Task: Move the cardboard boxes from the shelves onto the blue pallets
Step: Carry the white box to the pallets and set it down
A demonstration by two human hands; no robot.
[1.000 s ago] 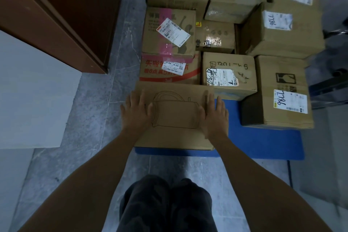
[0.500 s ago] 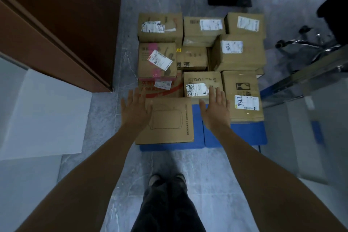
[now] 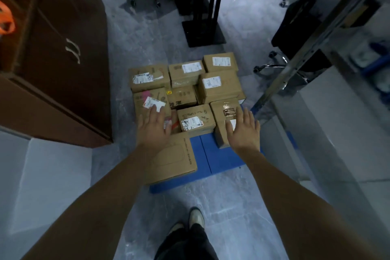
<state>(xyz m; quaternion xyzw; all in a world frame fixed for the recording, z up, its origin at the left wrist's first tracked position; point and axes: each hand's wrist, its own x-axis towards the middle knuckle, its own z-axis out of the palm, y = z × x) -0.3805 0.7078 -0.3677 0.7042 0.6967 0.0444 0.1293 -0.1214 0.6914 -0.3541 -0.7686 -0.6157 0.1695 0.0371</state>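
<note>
Since we lifted off the flat brown kettle-print cardboard box (image 3: 175, 160), it rests on the blue pallets (image 3: 215, 154), near-left corner | left hand (image 3: 153, 127), right hand (image 3: 244, 131): released, fingers spread, empty | 1 placement done, we judge; another fetch next.

A white label (image 3: 211, 82) on the right-hand cardboard box (image 3: 220, 91) bears handwritten digits, upside down to the camera, reading 7786 once turned. The middle box (image 3: 196, 119) carries dark handwritten marks, too blurred to read. The print on the other shipping labels (image 3: 191, 67) and the text line on the nearest box (image 3: 175, 160) is too small to read
</note>
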